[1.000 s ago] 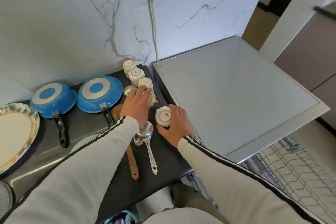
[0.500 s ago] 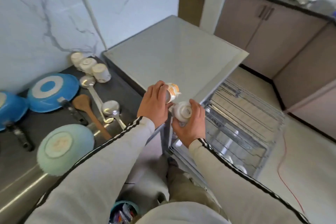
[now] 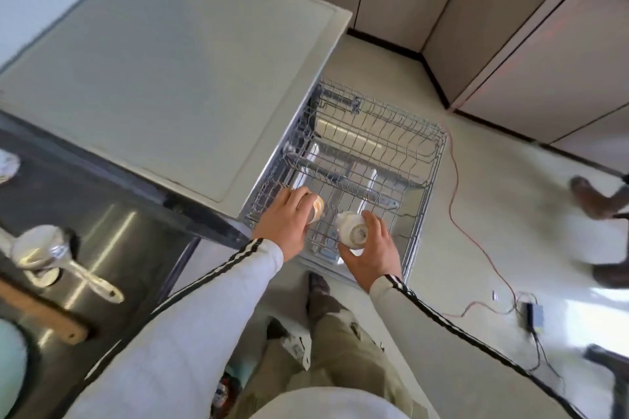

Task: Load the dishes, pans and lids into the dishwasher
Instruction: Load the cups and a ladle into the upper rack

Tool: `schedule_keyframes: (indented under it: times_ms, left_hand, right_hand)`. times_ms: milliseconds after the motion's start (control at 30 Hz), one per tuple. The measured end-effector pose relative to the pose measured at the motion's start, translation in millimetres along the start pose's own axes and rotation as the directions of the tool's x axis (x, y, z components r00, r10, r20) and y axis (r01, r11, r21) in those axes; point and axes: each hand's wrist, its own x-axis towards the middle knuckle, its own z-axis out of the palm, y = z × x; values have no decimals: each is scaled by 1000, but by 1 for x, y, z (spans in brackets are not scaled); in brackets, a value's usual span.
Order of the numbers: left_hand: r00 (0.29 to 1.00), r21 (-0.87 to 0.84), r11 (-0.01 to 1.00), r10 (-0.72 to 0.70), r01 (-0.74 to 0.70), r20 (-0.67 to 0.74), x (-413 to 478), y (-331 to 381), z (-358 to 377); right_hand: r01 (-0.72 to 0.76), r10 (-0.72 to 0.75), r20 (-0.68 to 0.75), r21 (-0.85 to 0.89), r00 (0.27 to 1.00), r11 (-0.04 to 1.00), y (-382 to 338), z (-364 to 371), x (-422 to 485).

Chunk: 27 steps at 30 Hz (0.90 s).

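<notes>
My left hand [image 3: 284, 219] grips a small white cup with orange print [image 3: 315, 208], held on its side over the near left part of the pulled-out wire dishwasher rack [image 3: 430, 160]. My right hand [image 3: 372, 248] holds a second white cup [image 3: 352, 231], base towards me, just above the rack's near edge. The two cups are a short gap apart. The rack looks bare apart from its wire tines. The dishwasher's grey flat top [image 3: 163, 71] lies to the left of the rack.
On the dark counter [image 3: 102, 231] at the left lie a metal ladle [image 3: 51, 255], a wooden spoon handle [image 3: 44, 313] and a pale green bowl edge [image 3: 10, 360]. An orange cable [image 3: 456, 201] trails on the floor to the right of the rack. Another person's foot [image 3: 592, 197] is at the far right.
Both hands lifted a cup each off the counter and carried them right and down, from beside the dishwasher top to just over the pulled-out rack. The view swung right.
</notes>
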Motion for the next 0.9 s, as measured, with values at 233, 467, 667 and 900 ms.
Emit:
schedule_keyframes:
  times_ms: [233,467,667,900]
  left_hand:
    - [966,29,995,-101,97,238,66,-11,71]
    - [901,138,987,-136,86,412,97,-31,126]
    - [758,197,968,-244,155,605,120,-30,150]
    - [742,138,972,-234,189,628,125,-37,158]
  right_hand:
    - [55,-11,289,-144,957,988,51,37,80]
    - [157,14,565,-253,825,954,69,84,129]
    - [178,93,654,-336,751,925,82,102,130]
    - [259,75,712,-349,698,901,83,110,132]
